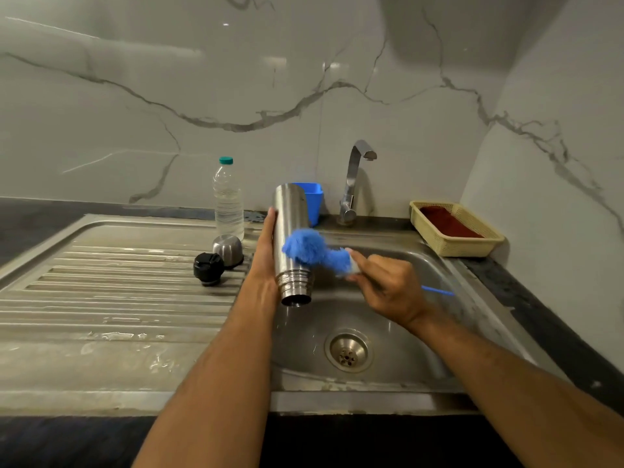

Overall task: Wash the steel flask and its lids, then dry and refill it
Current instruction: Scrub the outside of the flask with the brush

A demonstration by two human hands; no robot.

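The steel flask (293, 244) is held upside down over the sink basin (418, 319), its open mouth pointing down and toward me. My left hand (265, 251) holds it from the left side, fingers hidden behind the body. My right hand (385, 282) grips a bottle brush whose blue bristle head (305, 247) lies against the flask's side; the thin blue handle end (439, 291) sticks out to the right. The steel cup lid (228, 249) and the black stopper lid (208, 267) sit on the ribbed drainboard (118, 282), left of the flask.
A clear water bottle with a teal cap (228, 201) stands behind the lids. A blue holder (313, 201) and the tap (354, 180) are at the sink's back. A beige basket with a red cloth (456, 228) sits at the right. The drain (348, 350) lies below my hands.
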